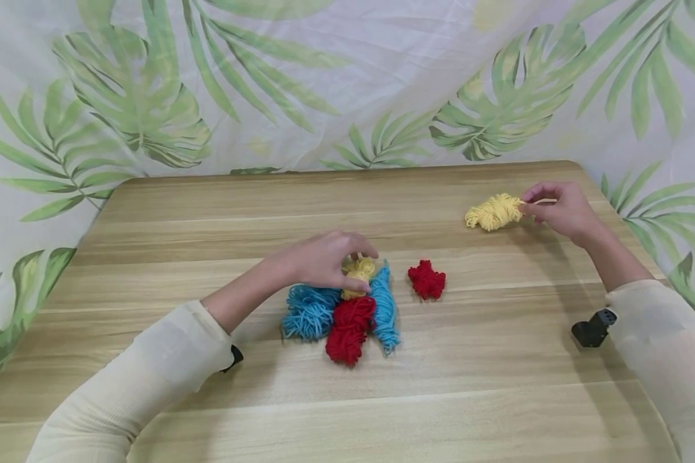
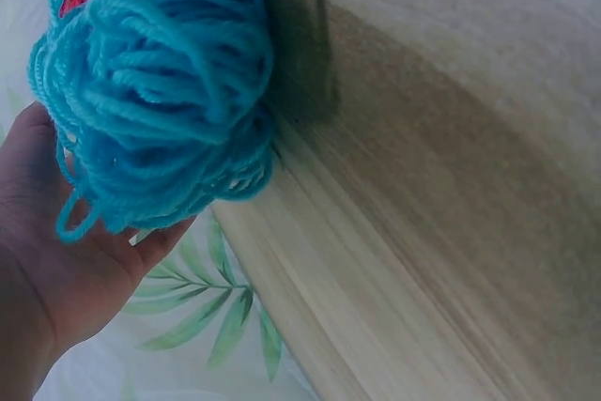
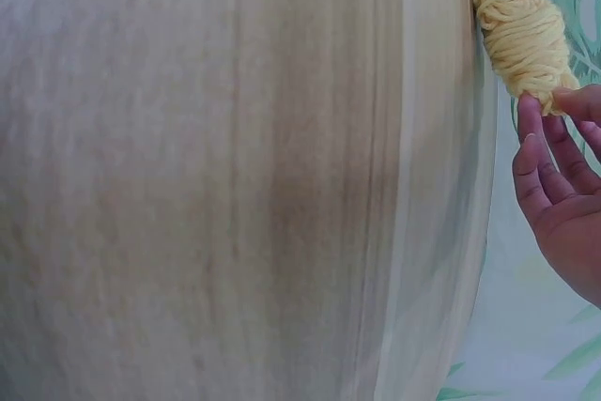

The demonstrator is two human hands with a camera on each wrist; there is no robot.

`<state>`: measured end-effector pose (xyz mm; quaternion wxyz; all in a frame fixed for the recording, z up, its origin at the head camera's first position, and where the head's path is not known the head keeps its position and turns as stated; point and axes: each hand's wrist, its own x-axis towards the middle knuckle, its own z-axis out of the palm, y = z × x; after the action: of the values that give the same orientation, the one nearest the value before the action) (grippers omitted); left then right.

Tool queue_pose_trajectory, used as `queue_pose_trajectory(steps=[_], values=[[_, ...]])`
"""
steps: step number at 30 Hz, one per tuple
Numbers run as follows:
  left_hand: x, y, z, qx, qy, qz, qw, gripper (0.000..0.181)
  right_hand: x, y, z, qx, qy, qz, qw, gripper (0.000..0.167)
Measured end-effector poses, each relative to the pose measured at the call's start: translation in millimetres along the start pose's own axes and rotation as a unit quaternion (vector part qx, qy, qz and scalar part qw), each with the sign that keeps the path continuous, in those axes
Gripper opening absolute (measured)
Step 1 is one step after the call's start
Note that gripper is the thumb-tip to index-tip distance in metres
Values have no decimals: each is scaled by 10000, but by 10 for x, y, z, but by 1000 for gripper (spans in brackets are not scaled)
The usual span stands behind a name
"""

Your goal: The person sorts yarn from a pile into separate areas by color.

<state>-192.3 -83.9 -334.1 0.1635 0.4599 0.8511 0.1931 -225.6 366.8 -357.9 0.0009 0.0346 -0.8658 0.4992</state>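
Note:
In the head view my right hand (image 1: 564,209) pinches the right end of a yellow yarn bundle (image 1: 494,213) at the back right. The right wrist view shows thumb and fingertips of that hand (image 3: 563,204) on one end of the yellow bundle (image 3: 526,33). My left hand (image 1: 330,258) is over a second yellow bundle (image 1: 359,269), thumb and fingers apart, yarn showing between them. Around it lie a blue bundle (image 1: 311,312), a red one (image 1: 349,331) and a long blue one (image 1: 385,308). In the left wrist view blue yarn (image 2: 160,91) hides the fingers of the left hand (image 2: 75,269).
A small red bundle (image 1: 426,280) lies by itself to the right of the group. The wooden table (image 1: 469,411) has its back edge against a leaf-printed cloth (image 1: 382,77). Black devices (image 1: 594,328) are at both wrists.

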Motion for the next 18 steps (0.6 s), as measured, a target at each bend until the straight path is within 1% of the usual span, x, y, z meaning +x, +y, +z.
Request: queue_pose_trajectory(steps=[6, 13, 18], values=[[-7, -3, 4, -20, 10, 9, 10000, 61, -1, 19, -3, -267, -11, 57, 9996, 3], [-11, -14, -7, -12, -5, 44, 10000, 62, -4, 10, 2, -510, 17, 149, 9986, 8], [-16, -7, -26, -16, -51, 27, 10000, 62, 13, 22, -2, -482, -79, 146, 9987, 15]])
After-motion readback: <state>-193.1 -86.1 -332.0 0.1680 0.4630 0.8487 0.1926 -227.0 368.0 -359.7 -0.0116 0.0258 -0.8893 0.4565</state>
